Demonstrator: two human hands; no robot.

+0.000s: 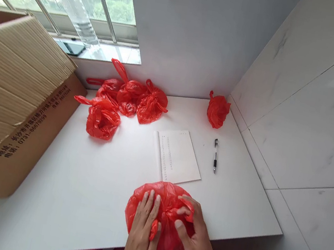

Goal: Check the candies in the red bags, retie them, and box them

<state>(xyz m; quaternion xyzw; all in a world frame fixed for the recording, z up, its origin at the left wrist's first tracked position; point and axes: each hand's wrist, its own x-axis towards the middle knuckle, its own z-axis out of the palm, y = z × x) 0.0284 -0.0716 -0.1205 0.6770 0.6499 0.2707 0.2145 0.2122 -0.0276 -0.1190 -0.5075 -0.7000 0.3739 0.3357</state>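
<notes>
A large red plastic bag lies at the table's front edge, its top gathered into a knot-like twist in the middle. My left hand rests on its left side, fingers stretched out, with a tuft of the red plastic caught between thumb and forefinger. On the right, my right hand has its fingers bent around a loop of the bag's handle, thumb apart from the forefinger. Whatever is inside the bag is hidden. Just beyond it lies an open notebook with lines of writing.
Several smaller tied red bags are grouped at the back left; another red bag sits at the back right. A black-and-clear pen lies right of the notebook. A big cardboard box takes up the left side. Tiled wall borders the right.
</notes>
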